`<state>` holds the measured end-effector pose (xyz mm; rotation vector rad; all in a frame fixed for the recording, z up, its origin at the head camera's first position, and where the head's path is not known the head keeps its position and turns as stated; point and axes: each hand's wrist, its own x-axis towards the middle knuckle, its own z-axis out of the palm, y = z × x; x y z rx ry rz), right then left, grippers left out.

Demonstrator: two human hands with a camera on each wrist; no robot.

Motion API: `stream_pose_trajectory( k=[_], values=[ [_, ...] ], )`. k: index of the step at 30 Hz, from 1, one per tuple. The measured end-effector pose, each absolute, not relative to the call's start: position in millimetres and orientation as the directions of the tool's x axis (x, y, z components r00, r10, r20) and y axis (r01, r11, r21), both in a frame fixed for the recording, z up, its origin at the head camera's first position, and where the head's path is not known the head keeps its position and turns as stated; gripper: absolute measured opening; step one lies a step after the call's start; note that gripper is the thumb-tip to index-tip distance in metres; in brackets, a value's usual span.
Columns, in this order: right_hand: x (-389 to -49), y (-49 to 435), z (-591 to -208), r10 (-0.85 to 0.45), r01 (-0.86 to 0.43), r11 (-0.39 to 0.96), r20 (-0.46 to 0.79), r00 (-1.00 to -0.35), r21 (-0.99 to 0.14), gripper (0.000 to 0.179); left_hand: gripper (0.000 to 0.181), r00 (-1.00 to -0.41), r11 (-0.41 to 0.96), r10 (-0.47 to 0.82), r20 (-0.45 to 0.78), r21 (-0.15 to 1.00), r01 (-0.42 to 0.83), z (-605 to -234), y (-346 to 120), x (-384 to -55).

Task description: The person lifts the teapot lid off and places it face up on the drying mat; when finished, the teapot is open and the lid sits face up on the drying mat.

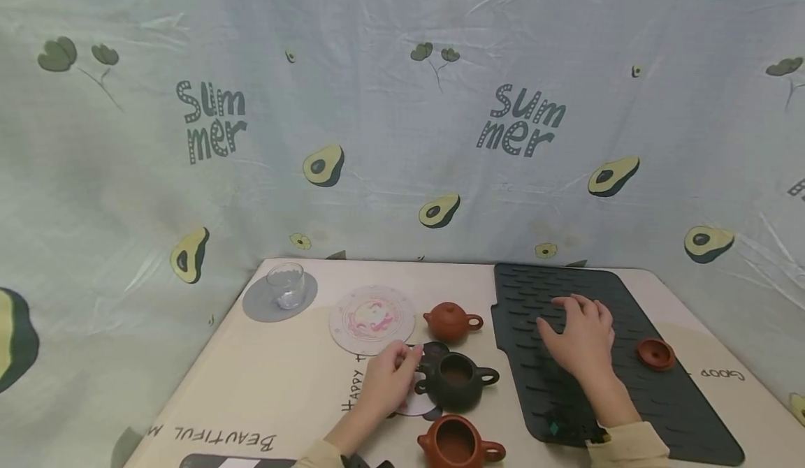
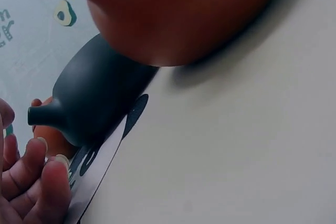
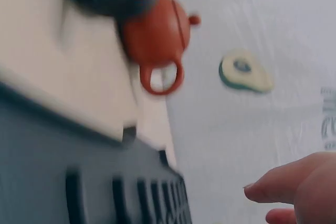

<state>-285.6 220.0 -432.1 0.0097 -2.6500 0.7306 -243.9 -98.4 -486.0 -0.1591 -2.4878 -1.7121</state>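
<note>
Work close around the dark teapot

Head view: the dark teapot stands lidless in the middle of the table, spout to the left, between a lidded far red-brown teapot and an open near red-brown teapot. The left hand is at its spout side, over a coaster that shows partly from beneath hand and pot. The right hand hangs over the black mat, thumb and fingers wide apart with nothing between them; a small red-brown lid lies to its right. The step in hand seems to be arranging the coaster and dark teapot; the next move probably calls for a steady touch on the spout side, clear of the pots on either side. The near red-brown teapot is cut off by the bottom edge.

Left wrist view: bent fingers rise beside the coaster's edge, their tips near the dark spout, with a gap visible. The thumb cannot be made out, so whether this hand pinches the coaster cannot be told. The near red-brown teapot fills the top, cropped, and hides part of the dark one.

Right wrist view: blurred and tilted. The dark teapot is cropped at the top, and only part of the right hand enters at lower right.
</note>
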Motion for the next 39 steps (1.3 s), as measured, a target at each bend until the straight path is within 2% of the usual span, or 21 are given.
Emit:
stream_pose_trajectory(
  k=[3, 8, 14, 17, 22, 27, 31, 34, 39],
  values=[
    [-282, 206, -428, 0.019, -0.182, 0.863, 0.391, -0.920, -0.472, 0.046, 0.034, -0.989, 0.335, 0.037, 0.145, 0.930, 0.149, -483, -101, -248],
    [-284, 186, -429, -0.103, -0.276, 0.859, 0.382, -0.918, -0.431, 0.043, 0.042, -0.981, 0.382, 0.040, 0.192, 0.904, 0.193, -476, -104, -268],
    [-303, 158, -428, -0.300, -0.406, 0.779, 0.284, -0.911, -0.479, 0.037, 0.044, -0.985, 0.367, 0.042, 0.165, 0.915, 0.169, -474, -99, -296],
    [-314, 145, -423, -0.342, -0.408, 0.747, 0.223, -0.913, -0.524, 0.036, 0.043, -0.985, 0.411, 0.037, 0.170, 0.896, 0.170, -474, -93, -308],
    [-331, 125, -418, -0.340, -0.366, 0.753, 0.153, -0.928, -0.548, 0.040, 0.039, -0.989, 0.463, 0.003, 0.146, 0.877, 0.131, -476, -87, -321],
    [-339, 108, -415, -0.307, -0.341, 0.849, 0.149, -0.940, -0.404, 0.040, 0.041, -0.996, 0.421, 0.045, 0.072, 0.903, 0.084, -478, -85, -325],
    [-341, 97, -408, -0.254, -0.288, 0.903, 0.143, -0.957, -0.320, 0.031, 0.044, -0.993, 0.408, 0.103, 0.062, 0.907, 0.099, -477, -87, -328],
    [-340, 91, -404, -0.228, -0.253, 0.925, 0.121, -0.966, -0.284, 0.026, 0.045, -0.989, 0.331, 0.141, 0.040, 0.940, 0.085, -478, -91, -329],
    [-335, 86, -402, -0.200, -0.221, 0.945, 0.106, -0.974, -0.240, 0.031, 0.043, -0.983, 0.175, 0.183, -0.002, 0.984, 0.030, -480, -96, -330]
  ],
)
